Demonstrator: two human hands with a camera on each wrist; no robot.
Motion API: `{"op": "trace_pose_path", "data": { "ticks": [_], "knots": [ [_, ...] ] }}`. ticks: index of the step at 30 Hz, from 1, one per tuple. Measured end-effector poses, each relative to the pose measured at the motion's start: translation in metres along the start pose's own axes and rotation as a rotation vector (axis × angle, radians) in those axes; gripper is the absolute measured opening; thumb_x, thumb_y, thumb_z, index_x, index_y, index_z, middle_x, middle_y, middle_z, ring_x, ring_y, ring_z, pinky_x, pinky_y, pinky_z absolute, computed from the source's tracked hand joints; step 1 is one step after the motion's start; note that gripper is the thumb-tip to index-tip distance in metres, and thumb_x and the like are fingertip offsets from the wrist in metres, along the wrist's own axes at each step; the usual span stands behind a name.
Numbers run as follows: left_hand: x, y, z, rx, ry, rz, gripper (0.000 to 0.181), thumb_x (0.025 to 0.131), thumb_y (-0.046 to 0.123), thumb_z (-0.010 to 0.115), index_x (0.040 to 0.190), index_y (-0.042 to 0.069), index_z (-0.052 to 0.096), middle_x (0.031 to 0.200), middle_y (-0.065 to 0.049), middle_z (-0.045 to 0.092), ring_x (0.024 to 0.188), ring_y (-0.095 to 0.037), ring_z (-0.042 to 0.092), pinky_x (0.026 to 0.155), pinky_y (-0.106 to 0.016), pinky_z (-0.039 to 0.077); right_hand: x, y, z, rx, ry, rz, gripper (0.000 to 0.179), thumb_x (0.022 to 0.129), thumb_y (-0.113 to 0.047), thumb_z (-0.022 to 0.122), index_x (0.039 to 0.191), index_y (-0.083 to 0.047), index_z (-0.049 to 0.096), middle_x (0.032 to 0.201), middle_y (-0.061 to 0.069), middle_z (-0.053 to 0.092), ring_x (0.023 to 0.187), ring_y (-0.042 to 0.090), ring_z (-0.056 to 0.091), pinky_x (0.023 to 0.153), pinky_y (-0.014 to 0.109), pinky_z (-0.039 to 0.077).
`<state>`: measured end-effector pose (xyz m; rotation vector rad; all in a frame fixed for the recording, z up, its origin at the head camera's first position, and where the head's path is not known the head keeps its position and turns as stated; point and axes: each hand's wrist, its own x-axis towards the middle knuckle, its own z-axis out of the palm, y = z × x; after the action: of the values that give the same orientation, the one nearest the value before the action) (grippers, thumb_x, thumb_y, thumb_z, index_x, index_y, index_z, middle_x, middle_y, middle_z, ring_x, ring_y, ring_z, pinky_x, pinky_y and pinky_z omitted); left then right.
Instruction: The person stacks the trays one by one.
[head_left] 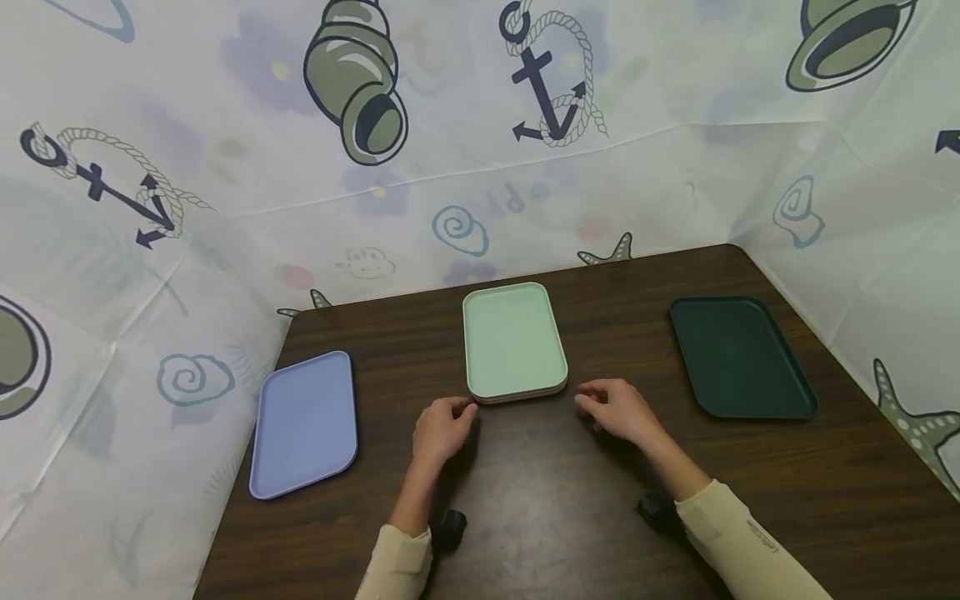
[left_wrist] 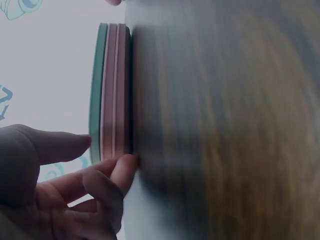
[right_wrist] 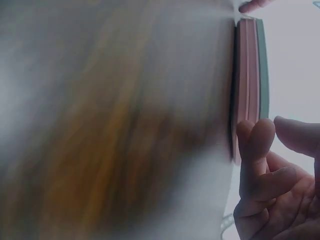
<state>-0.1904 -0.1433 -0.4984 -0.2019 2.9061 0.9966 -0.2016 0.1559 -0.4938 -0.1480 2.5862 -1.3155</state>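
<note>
A pale green tray tops a stack at the middle of the table. Pink trays show beneath it in both wrist views; whether the dark strip at the very bottom is another tray or a shadow, I cannot tell. My left hand is at the stack's near left corner, fingers loosely bent, thumb tip close to the green rim; contact is unclear. Just off the near right corner hovers my right hand, its fingers loosely curled with nothing held. A small gap separates it from the stack in the head view.
To the left lies a lavender-blue tray, close to the table's left edge. A dark green tray lies on the right side. Patterned white cloth hangs behind and beside the brown wooden table. Small black objects sit by both wrists.
</note>
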Motion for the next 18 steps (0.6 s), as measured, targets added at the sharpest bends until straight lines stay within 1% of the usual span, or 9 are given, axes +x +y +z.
{"op": "trace_pose_path", "data": {
  "ticks": [2, 4, 6, 8, 11, 13, 16, 18],
  "knots": [
    [-0.003, 0.002, 0.002, 0.035, -0.009, -0.002, 0.021, 0.093, 0.036, 0.064, 0.099, 0.020, 0.077, 0.098, 0.000, 0.072, 0.094, -0.027, 0.065, 0.077, -0.050, 0.049, -0.006, 0.004, -0.007, 0.016, 0.001, 0.010, 0.037, 0.097, -0.025, 0.061, 0.124, 0.001, 0.064, 0.085, 0.008, 0.069, 0.059, 0.018, 0.062, 0.059, 0.033, 0.046],
    [-0.005, 0.006, 0.005, 0.070, -0.029, 0.009, 0.019, 0.092, 0.037, 0.064, 0.089, 0.022, 0.076, 0.088, 0.002, 0.070, 0.083, -0.024, 0.064, 0.070, -0.047, 0.048, -0.012, 0.010, -0.016, 0.030, 0.014, 0.022, 0.038, 0.098, -0.026, 0.061, 0.124, 0.001, 0.064, 0.090, 0.009, 0.070, 0.060, 0.018, 0.063, 0.060, 0.034, 0.047],
    [-0.009, 0.011, 0.009, 0.093, -0.060, 0.039, 0.020, 0.091, 0.037, 0.065, 0.082, 0.023, 0.074, 0.077, 0.004, 0.066, 0.074, -0.021, 0.060, 0.063, -0.043, 0.046, -0.019, 0.017, -0.026, 0.033, 0.037, 0.027, 0.039, 0.098, -0.027, 0.060, 0.124, 0.002, 0.064, 0.091, 0.009, 0.071, 0.061, 0.019, 0.063, 0.062, 0.034, 0.048],
    [-0.013, 0.016, 0.014, 0.100, -0.100, 0.081, 0.020, 0.091, 0.037, 0.065, 0.078, 0.025, 0.073, 0.067, 0.008, 0.061, 0.067, -0.017, 0.057, 0.060, -0.040, 0.045, -0.027, 0.025, -0.038, 0.025, 0.069, 0.037, 0.041, 0.099, -0.030, 0.059, 0.125, 0.002, 0.063, 0.091, 0.008, 0.071, 0.061, 0.020, 0.063, 0.064, 0.034, 0.047],
    [-0.018, 0.027, 0.024, 0.105, -0.168, 0.172, 0.018, 0.090, 0.036, 0.065, 0.079, 0.026, 0.074, 0.056, 0.013, 0.056, 0.062, -0.012, 0.055, 0.059, -0.036, 0.045, -0.041, 0.038, -0.059, 0.017, 0.136, 0.057, 0.044, 0.100, -0.033, 0.057, 0.123, 0.003, 0.063, 0.091, 0.010, 0.071, 0.063, 0.021, 0.064, 0.064, 0.034, 0.047],
    [-0.021, 0.035, 0.030, 0.107, -0.210, 0.237, 0.018, 0.090, 0.036, 0.065, 0.080, 0.026, 0.076, 0.053, 0.014, 0.056, 0.061, -0.010, 0.055, 0.059, -0.035, 0.045, -0.051, 0.046, -0.075, 0.005, 0.199, 0.083, 0.045, 0.100, -0.036, 0.056, 0.120, 0.004, 0.064, 0.091, 0.012, 0.071, 0.064, 0.020, 0.065, 0.063, 0.033, 0.047],
    [-0.022, 0.050, 0.039, 0.105, -0.243, 0.329, 0.017, 0.091, 0.035, 0.064, 0.089, 0.025, 0.078, 0.062, 0.017, 0.061, 0.066, -0.006, 0.059, 0.062, -0.032, 0.047, -0.067, 0.058, -0.098, -0.039, 0.312, 0.148, 0.048, 0.100, -0.040, 0.054, 0.114, 0.004, 0.066, 0.089, 0.012, 0.071, 0.066, 0.017, 0.066, 0.062, 0.032, 0.046],
    [-0.022, 0.062, 0.045, 0.103, -0.248, 0.380, 0.018, 0.091, 0.034, 0.065, 0.095, 0.024, 0.079, 0.070, 0.018, 0.065, 0.070, -0.004, 0.060, 0.063, -0.031, 0.048, -0.077, 0.067, -0.113, -0.076, 0.381, 0.213, 0.051, 0.099, -0.043, 0.053, 0.114, 0.004, 0.066, 0.084, 0.010, 0.071, 0.070, 0.020, 0.066, 0.063, 0.034, 0.045]
  ]
}}
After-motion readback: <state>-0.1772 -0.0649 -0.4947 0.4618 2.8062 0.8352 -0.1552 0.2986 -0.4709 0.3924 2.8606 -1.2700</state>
